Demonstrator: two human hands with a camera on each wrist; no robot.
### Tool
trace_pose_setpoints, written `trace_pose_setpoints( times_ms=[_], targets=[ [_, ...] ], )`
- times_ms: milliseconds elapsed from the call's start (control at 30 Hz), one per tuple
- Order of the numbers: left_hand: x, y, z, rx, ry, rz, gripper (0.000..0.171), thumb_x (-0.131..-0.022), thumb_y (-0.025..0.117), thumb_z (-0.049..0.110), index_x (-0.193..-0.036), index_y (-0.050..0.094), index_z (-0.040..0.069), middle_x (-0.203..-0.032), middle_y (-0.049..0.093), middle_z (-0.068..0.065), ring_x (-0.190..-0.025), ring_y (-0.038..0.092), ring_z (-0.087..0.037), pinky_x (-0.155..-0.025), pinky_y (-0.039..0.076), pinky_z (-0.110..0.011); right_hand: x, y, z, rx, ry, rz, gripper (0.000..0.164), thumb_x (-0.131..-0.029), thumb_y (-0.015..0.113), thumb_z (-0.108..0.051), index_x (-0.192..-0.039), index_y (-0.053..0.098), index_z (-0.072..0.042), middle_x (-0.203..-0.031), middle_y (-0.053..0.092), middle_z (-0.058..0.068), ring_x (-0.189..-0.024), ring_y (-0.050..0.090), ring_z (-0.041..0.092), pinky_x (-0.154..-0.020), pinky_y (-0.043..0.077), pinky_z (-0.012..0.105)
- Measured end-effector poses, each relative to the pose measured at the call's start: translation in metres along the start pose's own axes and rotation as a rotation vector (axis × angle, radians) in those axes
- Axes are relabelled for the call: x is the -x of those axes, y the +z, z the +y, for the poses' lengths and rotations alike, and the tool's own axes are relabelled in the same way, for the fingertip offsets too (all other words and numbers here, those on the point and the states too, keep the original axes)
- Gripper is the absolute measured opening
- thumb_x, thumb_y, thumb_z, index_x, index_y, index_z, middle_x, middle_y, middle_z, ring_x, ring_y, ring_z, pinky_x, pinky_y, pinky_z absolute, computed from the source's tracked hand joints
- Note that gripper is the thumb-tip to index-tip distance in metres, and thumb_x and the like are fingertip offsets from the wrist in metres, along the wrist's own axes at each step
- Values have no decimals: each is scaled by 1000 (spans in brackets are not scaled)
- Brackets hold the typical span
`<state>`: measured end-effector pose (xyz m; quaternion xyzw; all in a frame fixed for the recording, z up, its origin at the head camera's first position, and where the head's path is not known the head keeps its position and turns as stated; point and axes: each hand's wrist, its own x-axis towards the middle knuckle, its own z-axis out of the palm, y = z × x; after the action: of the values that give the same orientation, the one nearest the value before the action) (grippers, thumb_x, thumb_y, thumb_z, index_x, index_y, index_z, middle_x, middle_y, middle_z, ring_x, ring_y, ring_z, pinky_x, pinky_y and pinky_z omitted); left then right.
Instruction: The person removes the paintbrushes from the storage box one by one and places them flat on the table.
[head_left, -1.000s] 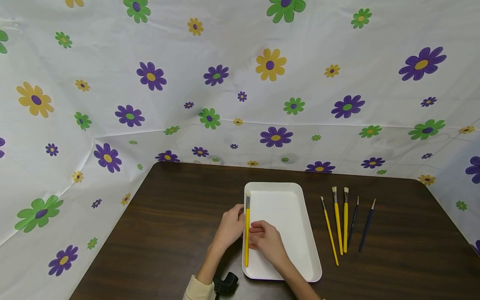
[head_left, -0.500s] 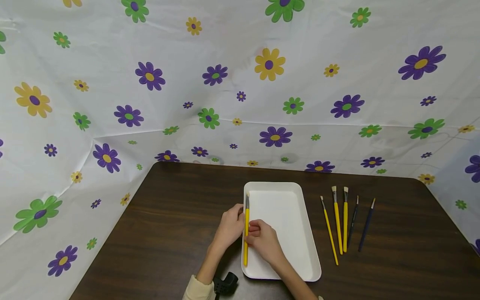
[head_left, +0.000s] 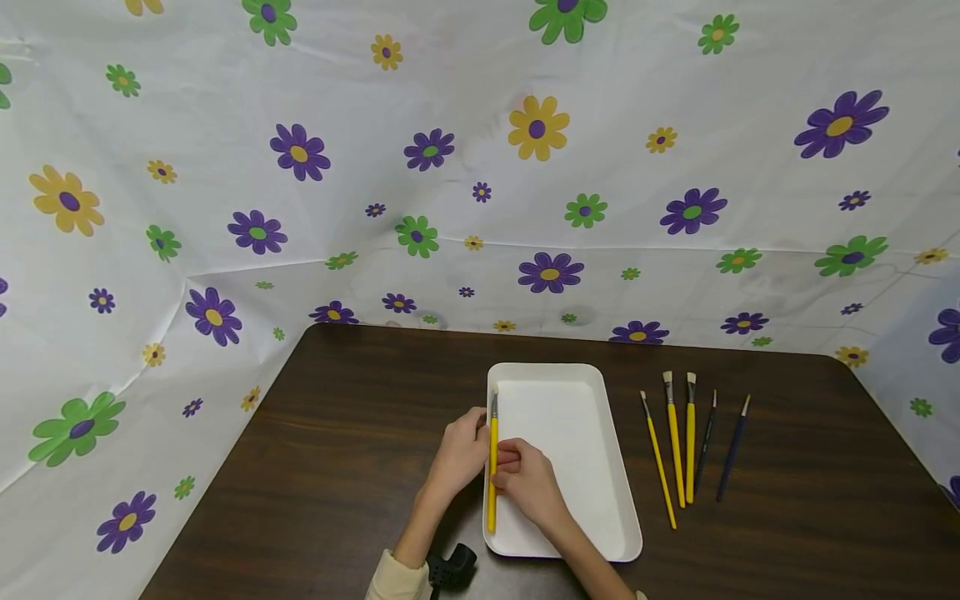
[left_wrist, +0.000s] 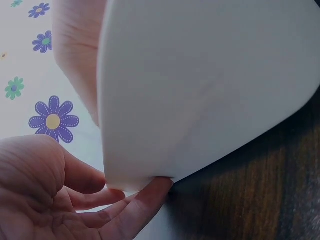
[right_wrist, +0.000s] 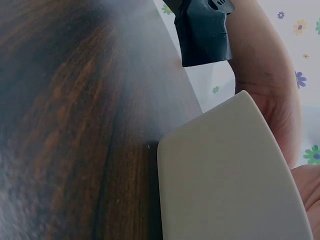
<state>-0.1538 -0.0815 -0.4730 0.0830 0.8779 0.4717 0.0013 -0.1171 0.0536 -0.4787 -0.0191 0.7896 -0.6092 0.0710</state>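
Note:
A yellow-handled paintbrush (head_left: 492,450) lies lengthwise along the left side of a white tray (head_left: 573,433), bristles toward the far end. My right hand (head_left: 531,483) reaches into the tray with fingers curled at the handle; the thumb tip overlaps it. My left hand (head_left: 459,450) holds the tray's left side from outside. In the left wrist view, left fingertips (left_wrist: 157,192) press the tray's outer wall (left_wrist: 200,90). The right wrist view shows the tray's outer wall (right_wrist: 220,175), which hides the right fingertips and the brush.
To the right of the tray lie three yellow-handled brushes (head_left: 675,450) and two dark-handled brushes (head_left: 731,454), bristles pointing away. A black wrist mount (head_left: 452,568) sits by the left wrist. Flower-patterned cloth (head_left: 450,167) hangs behind the dark wooden table (head_left: 360,417).
The right hand has moved slightly left, so that its thumb now meets the brush handle. The left hand, tray and other brushes look the same.

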Motion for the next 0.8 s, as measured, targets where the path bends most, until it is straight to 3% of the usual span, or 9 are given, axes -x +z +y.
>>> trace_pose_setpoints(
  times_ms=[467, 633, 800],
  targets=[
    [1, 0, 2, -19, -4, 2, 27, -102, 53, -1, -125, 62, -11, -93, 64, -12, -73, 56, -20, -62, 48, -30, 1, -1, -2, -45, 9, -16, 43, -81, 71, 8, -122, 60, 17, -96, 67, 14, -82, 70, 21, -66, 62, 34],
    [1, 1, 3, -25, -5, 4, 27, -102, 54, 0, -126, 62, -10, -98, 67, -15, -78, 60, -22, -66, 54, -33, 0, -7, -5, -67, 41, 34, 42, -81, 70, 7, -121, 61, 15, -95, 68, 15, -81, 69, 21, -68, 61, 34],
    [2, 0, 4, 12, -9, -8, 28, -103, 53, 0, -128, 61, -10, -97, 66, -15, -73, 60, -20, -58, 53, -29, -1, -25, -16, -180, 91, 91, 44, -82, 69, 7, -125, 61, 15, -98, 66, 18, -80, 67, 21, -73, 62, 36]
  ],
)
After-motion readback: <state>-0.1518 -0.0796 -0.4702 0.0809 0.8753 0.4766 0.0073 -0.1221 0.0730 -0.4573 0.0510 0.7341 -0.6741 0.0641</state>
